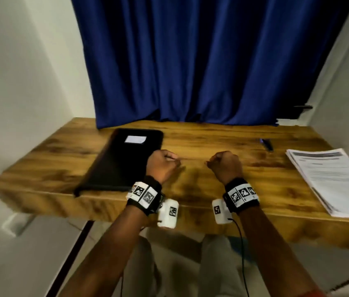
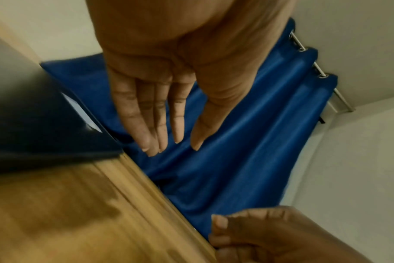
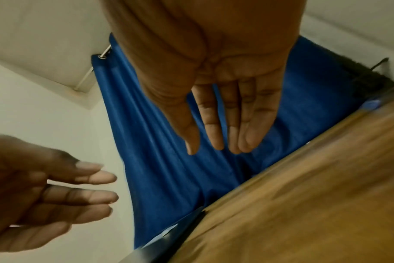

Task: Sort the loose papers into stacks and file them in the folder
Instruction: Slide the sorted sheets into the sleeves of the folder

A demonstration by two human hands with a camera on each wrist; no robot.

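Well, here is what my feeds give me, from the left side across.

1. The black folder [image 1: 124,159] lies closed and flat on the left part of the wooden table [image 1: 201,136], with a small white label [image 1: 135,139] near its far edge. A blue curtain [image 1: 201,61] hangs behind the table.
2. The left hand [image 1: 162,166] is over the folder's right edge, back of the hand toward the head camera. I cannot tell whether it touches the cover. In the left wrist view its fingers [image 2: 144,113] are stretched out straight and close together, thumb a little apart, and they hold nothing.
3. The right hand [image 1: 226,166] is just beside the left one, above bare wood near the middle of the table. From the head camera it looks bunched (foreshortened, I think). The right wrist view shows its fingers [image 3: 254,115] straight and side by side, with nothing in them.
4. Both wrists wear black bands with black-and-white marker squares [image 1: 243,194], and a thin cable hangs from the right one.
5. A dark pen [image 1: 267,144] lies farther back, to the right of the hands.
6. The papers [image 1: 332,179] sit in one printed stack at the table's right end, well apart from both hands and from the folder, with the near corner close to the table's front edge.
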